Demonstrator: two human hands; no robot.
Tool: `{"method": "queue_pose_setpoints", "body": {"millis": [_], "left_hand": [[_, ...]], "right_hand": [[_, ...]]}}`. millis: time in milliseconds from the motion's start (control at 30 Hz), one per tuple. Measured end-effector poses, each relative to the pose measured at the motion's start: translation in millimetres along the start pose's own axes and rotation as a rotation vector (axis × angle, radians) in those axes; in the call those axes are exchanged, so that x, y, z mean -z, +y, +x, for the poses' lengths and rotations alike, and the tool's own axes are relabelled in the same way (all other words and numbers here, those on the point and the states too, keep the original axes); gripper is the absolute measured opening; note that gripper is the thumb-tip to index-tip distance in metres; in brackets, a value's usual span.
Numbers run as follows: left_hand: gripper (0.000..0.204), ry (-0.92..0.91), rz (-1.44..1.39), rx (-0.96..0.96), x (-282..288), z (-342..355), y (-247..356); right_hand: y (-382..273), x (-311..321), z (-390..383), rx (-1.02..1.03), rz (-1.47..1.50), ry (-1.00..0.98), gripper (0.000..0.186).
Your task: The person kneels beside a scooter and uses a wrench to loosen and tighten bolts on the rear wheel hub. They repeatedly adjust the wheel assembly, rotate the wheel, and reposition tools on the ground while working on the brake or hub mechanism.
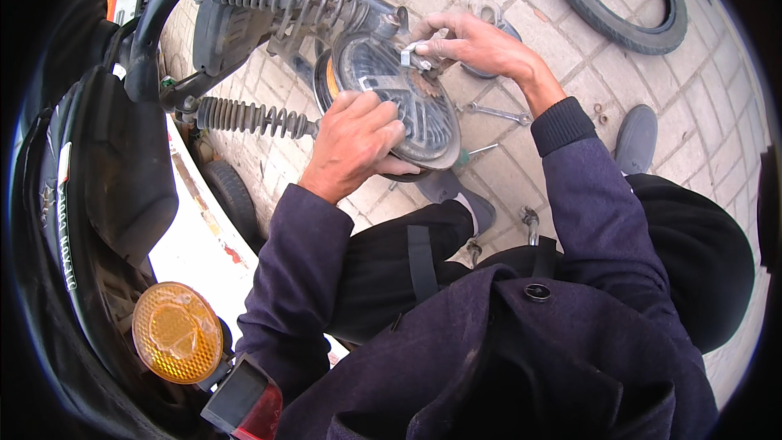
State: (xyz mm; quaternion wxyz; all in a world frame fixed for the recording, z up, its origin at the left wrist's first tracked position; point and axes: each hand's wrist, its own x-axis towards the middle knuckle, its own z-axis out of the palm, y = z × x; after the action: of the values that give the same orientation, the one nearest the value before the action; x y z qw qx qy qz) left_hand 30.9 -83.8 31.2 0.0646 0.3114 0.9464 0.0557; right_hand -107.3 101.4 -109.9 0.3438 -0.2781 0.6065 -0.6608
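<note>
A round wheel hub (407, 106) is held at the rear of a scooter (98, 179), beside the ribbed shock spring (252, 118). The left hand (354, 143) is laid on its near rim, fingers curled around it. A small metal part (410, 55) at the hub's far edge is pinched by the right hand (476, 42). A wrench (498, 113) and a tyre (619, 0) lie on the paving (717, 90).

Person wearing a dark purple wool coat (521, 350) with a round dark button (537, 292), black ribbed knit cuff (562, 125) showing at the right sleeve, black trousers (391, 269) covering the legs, grey shoes (636, 137), both hands going bare.
</note>
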Motion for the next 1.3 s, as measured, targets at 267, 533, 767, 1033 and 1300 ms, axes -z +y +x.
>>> {"method": "queue_pose_setpoints", "body": {"millis": [267,533,767,1033,1300], "left_hand": [[0.042,-0.055,-0.047,0.017,10,6,2],[0.033,0.085,-0.087,0.141,5,22,0],[0.030,0.154,-0.105,0.183,-1,25,-4],[0.036,0.043,0.030,0.049,2,19,-1],[0.036,0.072,0.012,0.103,-3,19,2]], "right_hand": [[2,-9,-5,0.024,0.059,0.096,0.033],[7,-8,-5,0.012,0.125,0.121,0.035],[13,-4,-9,-0.035,0.000,0.095,0.041],[21,-3,-7,-0.042,0.100,0.007,0.040],[23,1,3,0.023,0.169,-0.088,0.027]]}}
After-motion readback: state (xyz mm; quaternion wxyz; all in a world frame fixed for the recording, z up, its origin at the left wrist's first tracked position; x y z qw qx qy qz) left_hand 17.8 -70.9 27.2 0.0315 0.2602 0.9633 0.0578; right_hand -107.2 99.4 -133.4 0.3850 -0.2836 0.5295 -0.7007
